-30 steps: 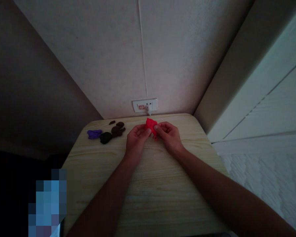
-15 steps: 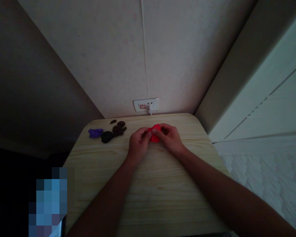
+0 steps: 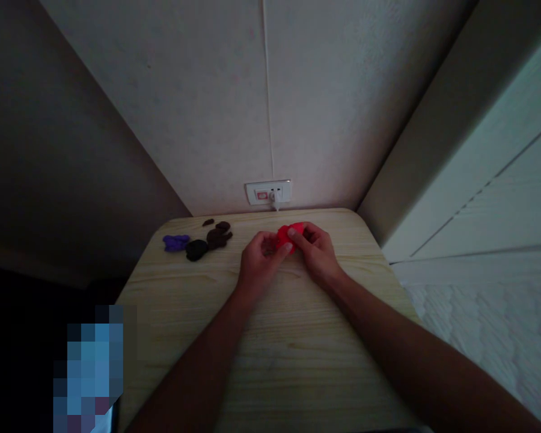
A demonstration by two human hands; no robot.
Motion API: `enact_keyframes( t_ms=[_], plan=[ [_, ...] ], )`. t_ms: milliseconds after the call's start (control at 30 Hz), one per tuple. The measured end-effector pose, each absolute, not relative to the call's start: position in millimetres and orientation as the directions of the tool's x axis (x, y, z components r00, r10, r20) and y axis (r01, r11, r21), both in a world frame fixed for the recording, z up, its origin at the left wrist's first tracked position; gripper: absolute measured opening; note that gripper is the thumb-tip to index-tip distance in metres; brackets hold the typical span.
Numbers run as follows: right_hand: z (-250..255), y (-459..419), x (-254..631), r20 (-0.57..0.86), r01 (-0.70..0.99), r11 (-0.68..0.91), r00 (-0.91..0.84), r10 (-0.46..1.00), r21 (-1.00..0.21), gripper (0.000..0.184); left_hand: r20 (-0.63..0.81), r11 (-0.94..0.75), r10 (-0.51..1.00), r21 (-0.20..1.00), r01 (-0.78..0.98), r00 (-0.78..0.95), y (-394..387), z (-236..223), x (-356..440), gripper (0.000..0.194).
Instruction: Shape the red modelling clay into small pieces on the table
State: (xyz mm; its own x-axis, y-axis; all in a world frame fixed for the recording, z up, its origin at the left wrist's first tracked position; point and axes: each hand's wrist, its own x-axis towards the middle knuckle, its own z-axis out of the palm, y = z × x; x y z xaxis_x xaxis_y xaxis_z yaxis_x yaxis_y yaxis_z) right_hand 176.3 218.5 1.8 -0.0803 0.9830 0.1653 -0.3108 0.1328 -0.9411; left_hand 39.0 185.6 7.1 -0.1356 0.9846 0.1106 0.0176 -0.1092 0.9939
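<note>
1. Fingers first: both hands are gripping the same red lump (image 3: 283, 234), soft-looking stuff, just right of the centre of the frame. The left hand (image 3: 256, 260) has its thumb on the lump's near edge, fingers curled around its left side.
2. The right hand (image 3: 319, 252) has its thumb pressed on top of the lump, fingers bent behind it. Can't really see the fingertips back there.
3. Both forearms run up from the bottom of the frame, over a pale wood-grain table (image 3: 270, 367) with rounded far corners.
4. Left of the hands, toward the table's far left corner: a purple lump (image 3: 176, 243), a black lump (image 3: 196, 249) just beside it, then a brown lump (image 3: 217, 238) right up against the black one. A small brown sliver (image 3: 208, 222) lies apart, a bit higher up.
5. Past the table's far edge, mid-frame: a wall socket (image 3: 252, 194) with a white plug (image 3: 276, 199) in it. A thin white line (image 3: 267, 90) runs up the wall above.
6. Lower right: a white quilted surface (image 3: 473, 349). Lower left: a bluish pixelated patch (image 3: 88, 367), can't tell what's under it.
</note>
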Motion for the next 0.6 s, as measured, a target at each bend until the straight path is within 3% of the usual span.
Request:
enact_keyframes(
  t_ms=[200,400,500,600],
  plan=[
    [1,217,179,0.173,-0.132,0.151,-0.181,0.968,-0.98,0.034,0.158,-0.144,0.978,0.984,0.109,-0.133,188,6,31,0.023],
    [0,217,179,0.179,-0.185,0.137,-0.229,0.957,-0.973,0.03,0.272,-0.219,0.954,0.921,0.323,-0.128,187,4,24,0.014],
    [0,217,179,0.163,-0.236,0.105,-0.242,0.956,-0.966,0.03,0.23,-0.198,0.968,0.944,0.263,-0.1,189,6,22,0.013],
    [1,217,179,0.131,-0.281,0.051,-0.274,0.953,-0.958,0.032,0.137,-0.135,0.988,0.99,0.03,-0.068,191,8,21,0.012]
  ],
)
